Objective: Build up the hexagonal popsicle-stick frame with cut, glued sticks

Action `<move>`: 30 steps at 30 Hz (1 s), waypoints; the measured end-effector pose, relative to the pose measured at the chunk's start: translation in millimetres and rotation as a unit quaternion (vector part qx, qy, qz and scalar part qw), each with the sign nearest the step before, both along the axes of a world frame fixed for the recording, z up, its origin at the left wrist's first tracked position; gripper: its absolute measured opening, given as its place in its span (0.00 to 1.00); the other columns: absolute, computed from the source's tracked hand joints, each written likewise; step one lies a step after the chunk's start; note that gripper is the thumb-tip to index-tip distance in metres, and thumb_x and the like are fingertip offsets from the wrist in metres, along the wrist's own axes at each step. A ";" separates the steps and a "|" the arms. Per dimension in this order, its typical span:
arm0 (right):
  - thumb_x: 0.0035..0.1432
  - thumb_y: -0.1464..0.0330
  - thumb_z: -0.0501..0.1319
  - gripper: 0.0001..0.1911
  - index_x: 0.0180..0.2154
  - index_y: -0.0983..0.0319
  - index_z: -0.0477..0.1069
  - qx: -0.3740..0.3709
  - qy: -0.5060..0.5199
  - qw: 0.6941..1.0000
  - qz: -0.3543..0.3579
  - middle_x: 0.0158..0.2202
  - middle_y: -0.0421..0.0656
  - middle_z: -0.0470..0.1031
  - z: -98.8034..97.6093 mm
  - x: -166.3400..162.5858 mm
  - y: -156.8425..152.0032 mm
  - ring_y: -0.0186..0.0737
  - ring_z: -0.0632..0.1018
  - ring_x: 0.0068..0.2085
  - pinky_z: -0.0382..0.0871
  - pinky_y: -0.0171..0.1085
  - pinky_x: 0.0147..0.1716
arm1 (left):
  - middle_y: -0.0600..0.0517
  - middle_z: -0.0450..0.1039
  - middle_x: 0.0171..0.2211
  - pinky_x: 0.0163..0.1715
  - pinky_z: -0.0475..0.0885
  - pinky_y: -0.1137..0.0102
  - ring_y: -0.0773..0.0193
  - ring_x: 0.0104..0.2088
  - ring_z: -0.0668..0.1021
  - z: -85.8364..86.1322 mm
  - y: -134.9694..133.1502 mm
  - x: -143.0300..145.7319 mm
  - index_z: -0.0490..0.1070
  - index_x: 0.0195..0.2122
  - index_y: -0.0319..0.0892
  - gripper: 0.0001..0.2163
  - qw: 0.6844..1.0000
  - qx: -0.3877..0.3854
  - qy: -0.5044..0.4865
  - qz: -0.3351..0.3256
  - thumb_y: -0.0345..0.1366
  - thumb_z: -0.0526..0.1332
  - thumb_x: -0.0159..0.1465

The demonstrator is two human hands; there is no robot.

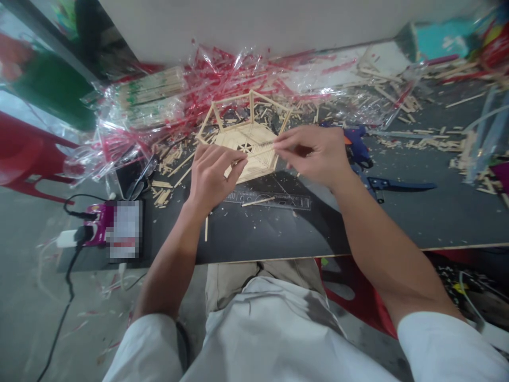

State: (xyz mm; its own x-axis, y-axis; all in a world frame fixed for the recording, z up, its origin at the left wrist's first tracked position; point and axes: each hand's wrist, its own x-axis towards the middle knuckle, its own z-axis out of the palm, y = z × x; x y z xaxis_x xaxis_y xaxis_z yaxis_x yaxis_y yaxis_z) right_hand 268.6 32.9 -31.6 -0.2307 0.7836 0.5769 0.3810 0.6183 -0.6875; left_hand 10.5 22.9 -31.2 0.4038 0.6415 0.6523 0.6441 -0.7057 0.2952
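A small house-like frame of thin wooden sticks (242, 132) stands on the dark board (397, 212) in front of me. My left hand (212, 178) and my right hand (314, 154) are held just above its near side. Both pinch the ends of one thin wooden stick (258, 153), which runs between them across the model's slatted panel. The fingers of both hands are closed on that stick.
A clear ruler (270, 199) with a loose stick lies under my hands. A blue glue gun (360, 151) rests to the right. Crumpled clear and red plastic wrap (222, 79) with stick bundles (153, 95) lies behind. Stick offcuts litter the board. A pink device (103, 223) with cables sits at left.
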 end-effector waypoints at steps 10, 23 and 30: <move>0.60 0.50 0.70 0.14 0.35 0.53 0.78 -0.109 0.150 0.983 -0.009 0.37 0.41 0.82 -4.4 3.2 10.7 0.33 0.74 0.22 0.66 0.40 0.17 | 0.52 0.82 0.34 0.45 0.71 0.58 0.59 0.37 0.81 1.2 -1.0 2.1 0.77 0.38 0.49 0.05 0.999 0.029 0.029 0.026 0.38 0.62 0.71; 0.60 0.42 0.65 0.22 0.39 0.52 0.75 -0.099 0.139 0.984 -0.054 0.38 0.44 0.83 -33.3 7.9 30.3 0.36 0.76 0.24 0.65 0.40 0.19 | 0.49 0.80 0.45 0.51 0.75 0.58 0.56 0.46 0.81 12.3 7.6 -21.5 0.76 0.42 0.48 0.09 0.997 -0.068 0.018 -0.034 0.46 0.68 0.66; 0.61 0.48 0.68 0.17 0.38 0.54 0.75 -0.100 0.129 0.985 -0.048 0.36 0.43 0.81 -38.1 0.4 26.6 0.35 0.74 0.24 0.70 0.39 0.21 | 0.50 0.81 0.41 0.51 0.76 0.56 0.58 0.43 0.81 13.0 9.0 -24.3 0.75 0.38 0.48 0.04 0.993 -0.107 -0.022 -0.049 0.39 0.68 0.66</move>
